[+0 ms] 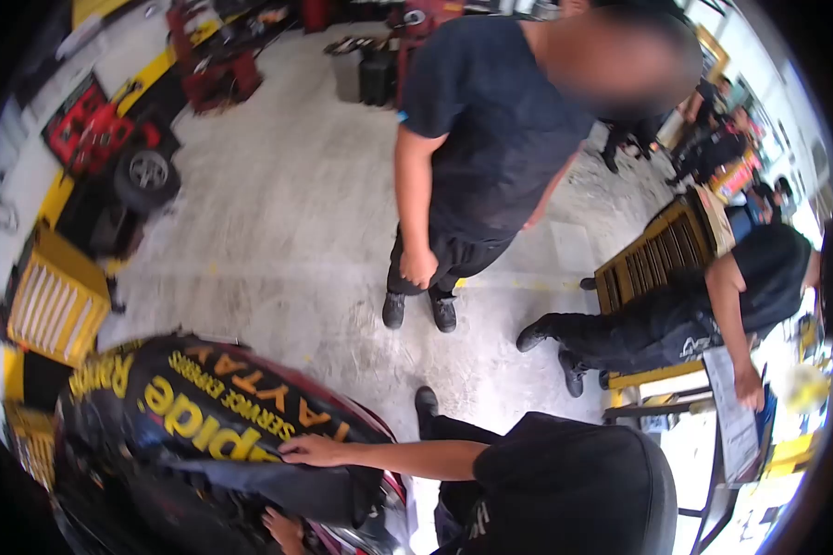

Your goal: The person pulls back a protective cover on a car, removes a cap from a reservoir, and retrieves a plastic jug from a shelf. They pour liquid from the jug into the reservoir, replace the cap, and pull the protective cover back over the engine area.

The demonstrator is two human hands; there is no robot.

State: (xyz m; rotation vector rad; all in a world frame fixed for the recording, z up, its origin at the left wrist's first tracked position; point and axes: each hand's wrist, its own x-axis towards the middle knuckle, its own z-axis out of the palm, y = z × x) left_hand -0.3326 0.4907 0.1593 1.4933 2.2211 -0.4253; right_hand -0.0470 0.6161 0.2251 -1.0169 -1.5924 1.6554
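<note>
Neither of my hands can be made out for certain. Beside me a person in a black shirt (574,490) leans over a car, one hand (315,450) lying on the black fender cover (241,398) with yellow and orange lettering. At the bottom edge another hand (284,530) reaches in by the dark engine bay (194,509); I cannot tell whose it is. A dark cloth-like sheet (278,486) lies along the cover's lower side. Part of the car's red bodywork (366,421) shows beyond the cover.
Facing the car stands a person in dark clothes (491,139). To the right, another person (759,287) touches papers (733,416) beside a yellow tool cabinet (662,250). A yellow cabinet (60,296), a wheel (146,176) and a red tool case (91,129) stand at left.
</note>
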